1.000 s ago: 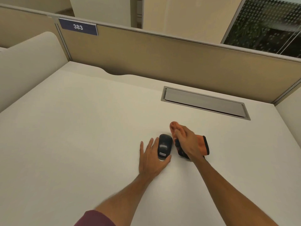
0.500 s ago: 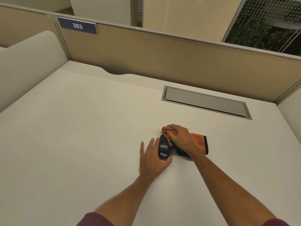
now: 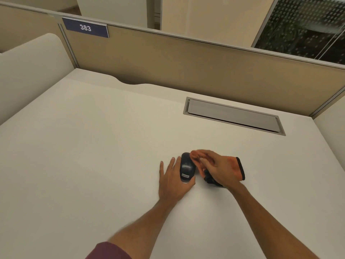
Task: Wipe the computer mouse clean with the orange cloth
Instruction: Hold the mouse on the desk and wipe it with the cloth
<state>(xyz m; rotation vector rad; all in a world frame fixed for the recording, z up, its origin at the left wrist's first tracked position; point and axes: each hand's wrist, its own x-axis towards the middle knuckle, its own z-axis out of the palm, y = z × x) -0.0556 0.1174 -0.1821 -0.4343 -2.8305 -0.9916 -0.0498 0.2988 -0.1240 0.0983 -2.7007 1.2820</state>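
The computer mouse (image 3: 187, 168) is a small dark grey, nearly black one with a smooth rounded back that catches a dull sheen from the overhead light. It sits on the pale cream surface (image 3: 93, 146), a little right of centre and close to the person. Near its rear end is a small pale label reading "Lenovo", turned at a slant with the mouse itself.

The left hand (image 3: 172, 179) lies flat and spread on the surface, fingers stretched out forward, with the mouse held between the thumb at its near end and the fingers along its left side; it steadies the mouse rather than gripping it whole. A maroon sleeve (image 3: 110, 251) shows at that forearm.

The right hand (image 3: 219, 170) is closed around the orange cloth (image 3: 197, 156), fingers bunching it up. A wad of the cloth pokes out past the fingertips and presses against the upper right side of the mouse. The rest of the cloth trails out from under the hand to the right, where a dark, almost black hem runs along its edge, and a darker fold sits under the wrist on the surface. The cloth end is somewhat blurred.

Further back, a grey rectangular cable hatch (image 3: 233, 116) is set flush into the surface. Behind it stands a tan fabric partition (image 3: 186, 68) with a metal top rail, and fixed at its upper left corner is a dark blue plate (image 3: 85, 28) with "383" in white numerals
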